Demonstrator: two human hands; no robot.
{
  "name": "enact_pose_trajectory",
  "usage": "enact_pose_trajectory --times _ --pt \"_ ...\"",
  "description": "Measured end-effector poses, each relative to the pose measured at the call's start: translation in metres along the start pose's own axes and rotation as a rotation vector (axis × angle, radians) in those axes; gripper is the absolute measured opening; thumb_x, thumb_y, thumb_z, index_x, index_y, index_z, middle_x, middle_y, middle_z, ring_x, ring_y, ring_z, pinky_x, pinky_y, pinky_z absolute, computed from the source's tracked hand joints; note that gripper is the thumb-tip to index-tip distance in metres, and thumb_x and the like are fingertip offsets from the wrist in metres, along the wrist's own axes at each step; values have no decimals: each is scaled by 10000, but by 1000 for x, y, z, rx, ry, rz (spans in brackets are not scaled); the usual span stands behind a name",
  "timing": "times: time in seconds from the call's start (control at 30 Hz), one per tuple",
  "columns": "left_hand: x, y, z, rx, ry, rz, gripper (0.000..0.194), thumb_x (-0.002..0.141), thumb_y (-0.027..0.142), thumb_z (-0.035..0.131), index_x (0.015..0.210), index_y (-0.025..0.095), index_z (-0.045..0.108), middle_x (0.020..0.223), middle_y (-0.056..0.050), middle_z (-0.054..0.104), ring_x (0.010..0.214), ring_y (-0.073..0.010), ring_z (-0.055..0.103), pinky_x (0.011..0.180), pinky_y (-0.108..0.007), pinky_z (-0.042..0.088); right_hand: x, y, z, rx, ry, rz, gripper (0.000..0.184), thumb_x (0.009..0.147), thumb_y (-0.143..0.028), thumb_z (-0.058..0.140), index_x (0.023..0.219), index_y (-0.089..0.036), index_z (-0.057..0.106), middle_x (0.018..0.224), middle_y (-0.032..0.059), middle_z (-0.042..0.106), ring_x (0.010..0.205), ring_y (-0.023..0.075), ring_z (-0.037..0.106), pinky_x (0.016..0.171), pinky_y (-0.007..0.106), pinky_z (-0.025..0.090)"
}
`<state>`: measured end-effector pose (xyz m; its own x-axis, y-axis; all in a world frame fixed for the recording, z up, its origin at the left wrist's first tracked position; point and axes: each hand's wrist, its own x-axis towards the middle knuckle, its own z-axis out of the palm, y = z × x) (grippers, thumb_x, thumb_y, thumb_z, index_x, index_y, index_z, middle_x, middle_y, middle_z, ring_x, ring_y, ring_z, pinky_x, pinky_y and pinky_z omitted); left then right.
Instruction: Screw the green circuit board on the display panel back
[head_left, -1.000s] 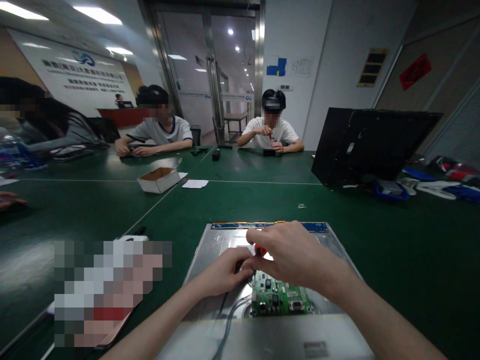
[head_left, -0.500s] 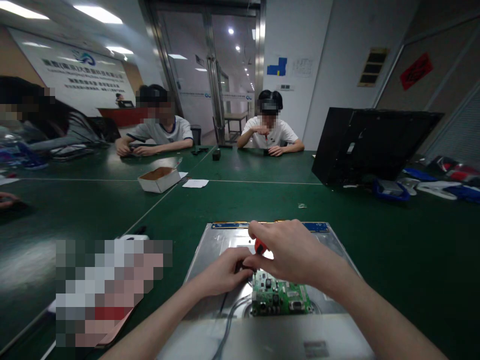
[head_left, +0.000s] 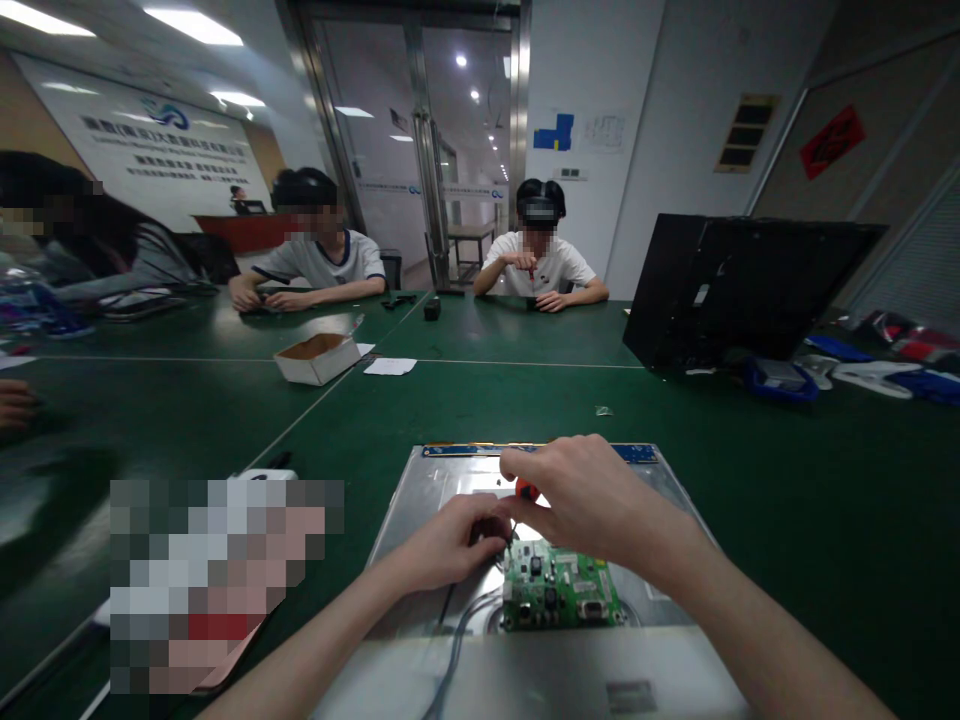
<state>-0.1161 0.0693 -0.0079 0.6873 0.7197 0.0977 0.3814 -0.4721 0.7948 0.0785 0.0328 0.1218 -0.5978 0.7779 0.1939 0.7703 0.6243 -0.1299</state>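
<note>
My right hand [head_left: 592, 495] is closed round the red and black handle of a screwdriver [head_left: 527, 490], whose thin shaft slants down toward the upper left corner of a green circuit board [head_left: 559, 590]. Close to the shaft's lower end, my left hand [head_left: 461, 545] has its thumb and fingers pinched together; what they hold is hidden. The board lies on the silver metal back of a flat display panel [head_left: 420, 500]. A grey cable [head_left: 459, 640] runs from beside the board toward me. Along the panel's far edge sits a narrow blue circuit strip [head_left: 461, 453].
A pixelated pink and white item [head_left: 247, 590] lies left of the panel. Farther off are an open white box [head_left: 319, 362], white paper [head_left: 390, 367] and a black monitor casing [head_left: 742, 295]. Two people [head_left: 540, 255] sit across the green table [head_left: 495, 400]; another is at the left.
My right hand has shifted slightly right with the screwdriver, and more of its shaft shows between my hands. My left hand stays almost in place. A co-worker's hand at the left edge has moved.
</note>
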Motion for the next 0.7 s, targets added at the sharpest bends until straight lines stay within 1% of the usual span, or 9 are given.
enact_pose_trajectory --times 0.07,0.1,0.2,0.27,0.4,0.43,0.5,0.57,0.7 --pt "0 -1 0 -23 -14 -13 94 819 142 566 893 153 623 849 -33 652 781 -186 593 724 -301 473 0 -1 -1 -3 1 -3 65 875 -271 533 861 -212 558 755 2 684 614 146 582 493 259 220" --pt "0 -2 1 -33 -24 -18 93 822 145 564 894 152 621 841 -32 651 770 -183 592 710 -296 475 0 -1 -1 0 5 -12 57 850 -242 544 894 -207 551 780 7 684 616 146 581 491 258 223" --pt "1 -4 1 -44 -40 -21 88 828 152 564 893 149 623 839 -35 651 780 -187 590 712 -299 477 0 -2 0 2 13 -31 179 784 -202 565 956 -185 521 838 27 681 613 147 579 481 258 225" --pt "0 -4 1 -46 -38 -9 97 825 146 563 899 150 626 858 -40 654 796 -190 589 731 -306 475 0 -1 1 -5 17 -16 170 794 -225 574 949 -183 519 829 27 686 606 148 585 480 260 224" --pt "0 -1 0 -45 -23 5 139 815 114 546 921 152 627 882 -45 652 794 -184 589 735 -305 471 2 2 4 -41 28 37 190 858 -381 591 912 -201 563 760 16 703 606 166 612 487 269 207" --pt "0 -1 0 -44 -22 -1 147 811 106 542 924 153 625 883 -44 651 789 -183 590 728 -302 470 2 2 4 -55 28 41 189 868 -392 584 894 -205 574 744 15 703 605 167 614 489 272 202" --pt "0 -2 1 -44 -25 -12 142 810 106 545 921 152 621 874 -42 649 783 -184 590 713 -299 469 3 2 4 -70 30 34 142 879 -349 566 880 -207 579 734 13 699 598 163 609 490 276 195" --pt "0 -4 1 -45 -32 -14 108 820 131 560 909 149 619 861 -43 648 781 -188 590 706 -299 470 2 2 4 -49 33 21 105 859 -275 558 927 -196 567 768 17 699 597 158 602 485 276 201" --pt "0 -6 2 -43 -27 -21 78 841 177 577 901 146 616 848 -43 650 774 -191 592 705 -300 473 0 0 4 -5 33 -26 215 788 -210 573 991 -156 531 839 42 680 617 159 587 481 275 232"
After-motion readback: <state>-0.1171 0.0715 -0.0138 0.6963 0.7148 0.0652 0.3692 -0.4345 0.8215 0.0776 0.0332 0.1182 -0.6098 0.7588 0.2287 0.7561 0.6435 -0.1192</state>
